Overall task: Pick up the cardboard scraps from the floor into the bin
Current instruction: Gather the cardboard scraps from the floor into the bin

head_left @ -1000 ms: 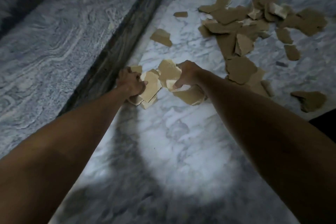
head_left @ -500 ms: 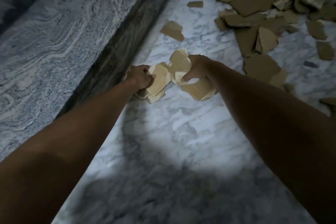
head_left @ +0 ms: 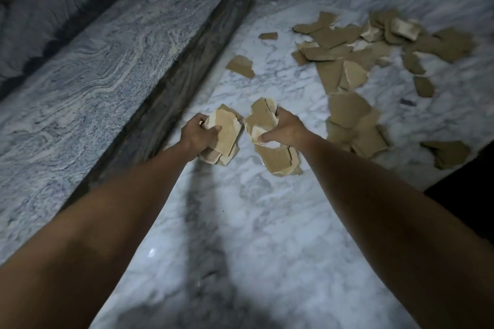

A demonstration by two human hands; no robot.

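My left hand (head_left: 199, 134) grips scrap stack (head_left: 223, 132), right hand (head_left: 286, 128) clamps second stack (head_left: 263, 120); bunched so fewer bin trips; pile (head_left: 347, 61) left on floor (head_left: 254, 222)

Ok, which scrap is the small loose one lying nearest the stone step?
Start at the long grey veined stone step on the left and follow its dark face to the white marble floor. The flat brown torn cardboard scrap lies alone there, larger than the tiny brown cardboard chip beyond it, apart from the big heap.
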